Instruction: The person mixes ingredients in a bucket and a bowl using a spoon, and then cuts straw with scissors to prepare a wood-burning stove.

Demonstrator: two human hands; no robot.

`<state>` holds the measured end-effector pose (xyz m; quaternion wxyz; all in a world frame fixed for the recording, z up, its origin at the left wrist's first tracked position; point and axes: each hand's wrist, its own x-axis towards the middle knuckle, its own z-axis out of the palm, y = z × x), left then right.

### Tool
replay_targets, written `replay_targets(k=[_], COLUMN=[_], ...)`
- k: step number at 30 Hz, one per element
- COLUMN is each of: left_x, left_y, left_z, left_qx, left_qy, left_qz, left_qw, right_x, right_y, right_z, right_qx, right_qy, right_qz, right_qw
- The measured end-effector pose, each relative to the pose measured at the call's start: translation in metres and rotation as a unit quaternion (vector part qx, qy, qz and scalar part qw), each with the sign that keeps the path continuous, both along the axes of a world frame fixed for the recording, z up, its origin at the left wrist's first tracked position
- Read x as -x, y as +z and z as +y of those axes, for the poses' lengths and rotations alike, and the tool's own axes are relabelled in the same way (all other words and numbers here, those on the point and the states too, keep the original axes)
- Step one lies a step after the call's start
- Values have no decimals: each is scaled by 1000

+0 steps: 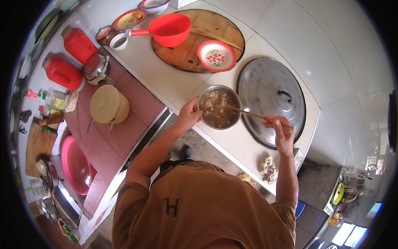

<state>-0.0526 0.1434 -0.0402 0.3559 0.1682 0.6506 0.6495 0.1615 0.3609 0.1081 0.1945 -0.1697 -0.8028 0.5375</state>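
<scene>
A metal bowl (220, 126) stands near the front edge of the pale tiled counter (203, 137). It holds a brownish liquid with pale lumps (214, 102) in it. My left hand (189, 115) grips the bowl's left rim, thumb and fingers at its side. In my right hand (282, 132) are thin wooden chopsticks (248, 113), their tips dipped into the liquid. Just right of the bowl lies a large round metal lid (264, 81) with a black handle, partly behind my right hand.
Behind the bowl, a round wooden board (174, 60) carries a red plastic ladle (171, 29) and a floral enamel plate (216, 56). A crumpled cloth (268, 168) lies by my right forearm. On the reddish tiled counter (124, 143) at left stand a lidded beige pot (108, 104) and a pink basin (76, 165).
</scene>
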Motion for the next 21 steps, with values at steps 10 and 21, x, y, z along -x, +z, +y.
replay_targets(k=[10,21], left_x=[-7,1], left_y=[-16,-41], left_z=[-10,-153], left_qx=[-5,70], left_qy=[3,-35], left_qz=[-29,37], left_qw=[1000,996], right_x=[-60,56], right_y=[-56,-38], right_z=[12,-90], right_qx=[220,148], right_qy=[-228,51], right_qz=[-33,75], right_qw=[948,985])
